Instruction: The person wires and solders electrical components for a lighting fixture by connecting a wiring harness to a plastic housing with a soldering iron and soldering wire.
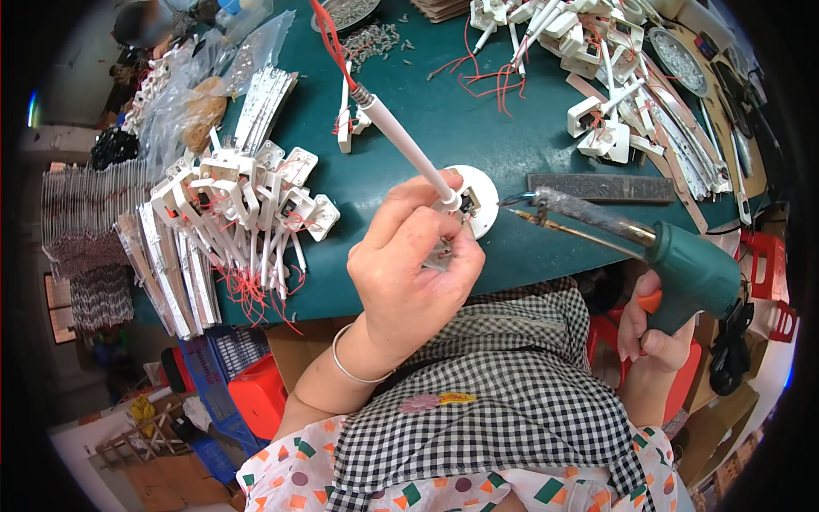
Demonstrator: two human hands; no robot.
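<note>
My left hand [414, 256] is closed around a white lamp part, with its thumb and fingers near the base. From that grip a white tube [405, 145] slants up and away to the left, with a metal spring and red wires at its far end. A round white disc [485, 192] with a dark component beside it shows past my fingertips. My right hand [655, 341] grips a green soldering gun [699, 271] by its handle, the index finger by the orange trigger. The gun's tip points left and ends close to the disc's edge; whether it touches cannot be made out.
On the green table [409, 90], white housings with tubes and red wires [247, 196] pile up at left beside flat strips [175, 273]. More housings [601, 128] lie at right. A dark bar [601, 188] rests behind the gun. Loose screws [375, 43] lie at the back.
</note>
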